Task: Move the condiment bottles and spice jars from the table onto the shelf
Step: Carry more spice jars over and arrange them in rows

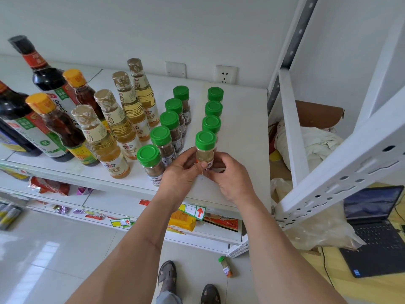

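Both hands are on one green-capped spice jar (205,150) at the front of the white shelf (241,132): the left hand (184,172) wraps its fingers and thumb round the jar's left side and label, while the right hand (230,174) pinches its lower right side, so the jar stands upright, clamped between them, its base at the shelf top. It heads a row of pale-filled jars, with three more green caps (213,109) lined up straight behind it towards the wall. Just to the left runs a second row of five darker-filled spice jars (169,126), the nearest touching the left hand's knuckles. Further left stand four bottles of pale yellow vinegar (122,119) in a diagonal row, then two orange-capped bottles of chilli oil (63,126), and tall dark soy sauce bottles (41,71) at the far left. Down on the tiled floor (65,249), beside the person's sandalled feet (188,284), one more green-capped jar (225,266) lies on its side. Snack packets (182,222) fill the lower shelf, and an open laptop (372,229) sits at the right.
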